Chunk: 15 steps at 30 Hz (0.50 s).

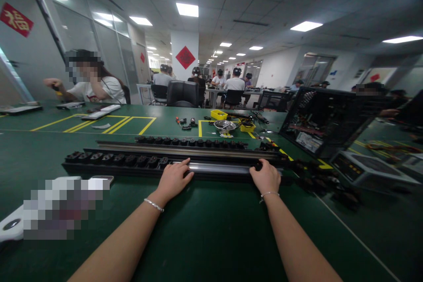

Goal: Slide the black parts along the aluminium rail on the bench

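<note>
In front of me on the green table lies a long black power strip housing (109,165), with a row of round black sockets (124,158) along its left part. Its right part is a bare, shiny metal channel (220,168). My left hand (175,178) rests over the housing just right of the last seated socket, fingers stretched out and touching the strip. Near the right end, my right hand (267,177) pinches a small black socket (257,165) against the channel; the fingers partly hide it. Both wrists wear bracelets.
Behind lie another long rail (198,152) and a second socket row (191,142). Loose black sockets (343,191) lie at right beside a power supply box (370,169) and an open computer case (317,119). A metal bowl (224,126) stands farther back. A person (95,83) sits at left.
</note>
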Each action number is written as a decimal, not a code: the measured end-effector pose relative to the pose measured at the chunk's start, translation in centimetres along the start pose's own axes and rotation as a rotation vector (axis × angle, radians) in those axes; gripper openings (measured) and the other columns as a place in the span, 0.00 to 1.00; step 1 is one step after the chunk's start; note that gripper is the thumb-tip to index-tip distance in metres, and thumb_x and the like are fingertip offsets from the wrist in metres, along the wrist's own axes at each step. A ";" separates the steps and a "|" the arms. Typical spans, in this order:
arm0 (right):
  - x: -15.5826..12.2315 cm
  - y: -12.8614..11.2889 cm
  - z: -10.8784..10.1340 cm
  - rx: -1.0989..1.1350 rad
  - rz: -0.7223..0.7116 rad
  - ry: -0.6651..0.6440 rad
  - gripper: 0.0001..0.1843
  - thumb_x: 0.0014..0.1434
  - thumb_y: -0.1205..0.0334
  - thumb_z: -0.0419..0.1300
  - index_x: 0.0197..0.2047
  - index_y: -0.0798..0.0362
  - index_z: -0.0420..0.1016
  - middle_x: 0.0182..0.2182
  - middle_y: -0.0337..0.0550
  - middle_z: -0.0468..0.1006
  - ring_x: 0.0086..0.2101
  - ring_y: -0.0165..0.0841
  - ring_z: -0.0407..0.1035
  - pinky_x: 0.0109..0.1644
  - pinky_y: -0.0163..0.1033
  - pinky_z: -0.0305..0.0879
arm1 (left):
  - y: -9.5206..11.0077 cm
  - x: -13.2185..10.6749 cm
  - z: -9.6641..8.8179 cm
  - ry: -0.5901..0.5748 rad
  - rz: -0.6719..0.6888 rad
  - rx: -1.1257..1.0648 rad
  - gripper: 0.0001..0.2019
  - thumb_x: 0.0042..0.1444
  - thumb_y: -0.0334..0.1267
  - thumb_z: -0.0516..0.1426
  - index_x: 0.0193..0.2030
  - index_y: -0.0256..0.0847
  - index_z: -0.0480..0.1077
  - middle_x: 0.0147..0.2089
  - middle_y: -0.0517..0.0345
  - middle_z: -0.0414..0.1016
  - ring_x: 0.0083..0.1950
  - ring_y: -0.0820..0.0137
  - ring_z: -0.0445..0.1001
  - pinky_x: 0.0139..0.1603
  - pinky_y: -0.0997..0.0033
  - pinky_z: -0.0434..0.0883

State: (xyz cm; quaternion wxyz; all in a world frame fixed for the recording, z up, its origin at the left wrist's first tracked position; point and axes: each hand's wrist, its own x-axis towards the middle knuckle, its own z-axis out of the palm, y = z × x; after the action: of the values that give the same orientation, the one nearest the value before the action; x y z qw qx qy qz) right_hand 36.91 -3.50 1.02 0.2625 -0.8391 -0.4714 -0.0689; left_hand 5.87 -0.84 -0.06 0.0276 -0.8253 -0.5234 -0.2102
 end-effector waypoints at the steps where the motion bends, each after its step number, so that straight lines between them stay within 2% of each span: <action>1: 0.0 0.0 0.0 0.002 0.001 -0.001 0.25 0.53 0.58 0.52 0.53 0.55 0.66 0.46 0.50 0.73 0.50 0.41 0.63 0.56 0.45 0.54 | 0.0 0.0 0.0 0.002 0.001 0.000 0.15 0.59 0.48 0.48 0.33 0.45 0.71 0.62 0.62 0.64 0.49 0.61 0.73 0.47 0.56 0.65; 15: 0.3 0.1 -0.1 0.024 0.028 -0.025 0.24 0.53 0.62 0.52 0.54 0.54 0.66 0.46 0.50 0.74 0.49 0.41 0.64 0.53 0.45 0.56 | 0.0 0.0 -0.1 -0.007 0.006 0.008 0.15 0.59 0.48 0.48 0.34 0.45 0.72 0.63 0.61 0.64 0.49 0.61 0.73 0.47 0.56 0.65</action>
State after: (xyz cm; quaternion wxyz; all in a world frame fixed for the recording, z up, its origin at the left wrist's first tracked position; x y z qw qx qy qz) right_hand 37.14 -3.39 1.13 0.2675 -0.8432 -0.4637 -0.0489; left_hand 5.84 -0.85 0.02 0.0296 -0.8275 -0.5218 -0.2051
